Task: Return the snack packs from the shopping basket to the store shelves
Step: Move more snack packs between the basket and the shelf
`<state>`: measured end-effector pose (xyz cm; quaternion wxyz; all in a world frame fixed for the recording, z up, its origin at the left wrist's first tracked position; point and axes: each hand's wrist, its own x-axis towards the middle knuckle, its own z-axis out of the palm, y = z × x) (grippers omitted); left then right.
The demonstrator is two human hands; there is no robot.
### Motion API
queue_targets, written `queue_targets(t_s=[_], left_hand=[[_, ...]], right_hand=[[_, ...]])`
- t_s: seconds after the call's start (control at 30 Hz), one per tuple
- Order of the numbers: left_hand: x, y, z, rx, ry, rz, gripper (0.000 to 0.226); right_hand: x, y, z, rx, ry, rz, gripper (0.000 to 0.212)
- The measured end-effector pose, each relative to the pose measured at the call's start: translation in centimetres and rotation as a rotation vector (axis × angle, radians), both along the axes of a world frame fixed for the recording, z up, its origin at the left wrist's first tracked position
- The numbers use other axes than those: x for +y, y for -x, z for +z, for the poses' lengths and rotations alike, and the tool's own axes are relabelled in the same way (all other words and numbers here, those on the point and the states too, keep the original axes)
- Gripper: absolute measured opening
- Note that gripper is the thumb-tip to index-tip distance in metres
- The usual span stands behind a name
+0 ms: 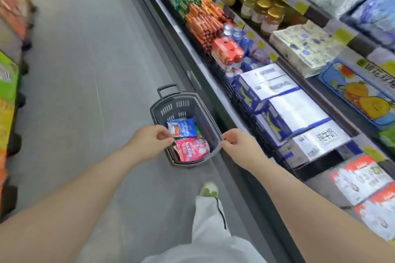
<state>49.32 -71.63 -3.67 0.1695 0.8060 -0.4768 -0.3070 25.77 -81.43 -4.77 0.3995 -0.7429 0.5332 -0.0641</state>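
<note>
We are viewing from a single head-worn wide-angle camera, looking forward and steeply down along a store aisle. It is sitting close above both bare forearms, which are reaching in from the bottom edge toward a grey shopping basket point(188, 113) on the floor point(85, 70). The frame is tilting, so the store shelves point(299, 60) are running diagonally along the right. No second view is sharing the scene.

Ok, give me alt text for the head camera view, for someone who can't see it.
Two bare hands reach down toward a grey shopping basket on a store aisle floor: the left hand over its left rim, the right hand at its right rim. Inside lie a blue snack pack and a pink snack pack; stocked shelves run along the right.
</note>
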Motion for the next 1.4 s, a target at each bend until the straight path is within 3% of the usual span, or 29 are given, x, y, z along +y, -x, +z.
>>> queue_targets(t_s=[0.43, 0.8, 0.93, 1.1, 1.4], left_hand=[[-21.2, -12.0, -1.8, 0.173, -0.024, 0.043, 0.001], [-36.6, -20.6, -9.7, 0.108, -0.28, -0.413, 0.011], [-38.3, -21.7, -12.8, 0.069, -0.323, -0.492, 0.005], [-37.6, -22.0, -20.8, 0.103, -0.437, -0.482, 0.004], [-36.9, -21.3, -46.4, -0.036, -0.539, -0.552, 0.028]], right_hand=[[-20.8, -12.9, -1.6, 0.059, -0.106, 0.007, 0.025], [-24.0, -20.1, -9.9, 0.176, -0.292, -0.432, 0.026], [-23.9, -22.0, -12.5, 0.208, -0.335, -0.452, 0.025], [-23.0, -21.9, -19.7, 0.303, -0.38, -0.35, 0.025], [-22.8, -20.5, -44.8, 0.358, -0.425, -0.091, 0.048]])
